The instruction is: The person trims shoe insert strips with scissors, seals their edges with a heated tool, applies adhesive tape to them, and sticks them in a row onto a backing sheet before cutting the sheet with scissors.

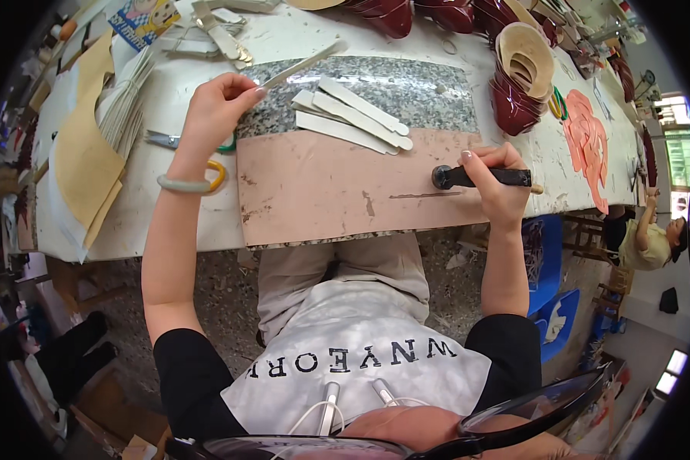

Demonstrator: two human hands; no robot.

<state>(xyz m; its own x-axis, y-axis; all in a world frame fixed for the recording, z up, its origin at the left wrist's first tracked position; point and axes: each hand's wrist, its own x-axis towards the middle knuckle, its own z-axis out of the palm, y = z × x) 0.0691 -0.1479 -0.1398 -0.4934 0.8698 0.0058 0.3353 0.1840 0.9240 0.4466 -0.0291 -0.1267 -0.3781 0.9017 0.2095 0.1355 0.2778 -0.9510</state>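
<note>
pale strips on the stone slab point(353, 116): about four, overlapping
strip held up in the left hand point(305, 64): one
hammers point(479, 177): one
scissors point(178, 141): one pair
bangles point(182, 184): one
pink sheets point(337, 192): one
dark red shoe parts point(514, 107): a stack, count unclear

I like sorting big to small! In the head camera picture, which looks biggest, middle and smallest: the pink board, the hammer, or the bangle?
1. Pink board, by far the largest.
2. Hammer in the right hand.
3. Bangle on the left wrist, partly hidden, looks a bit smaller.
</note>
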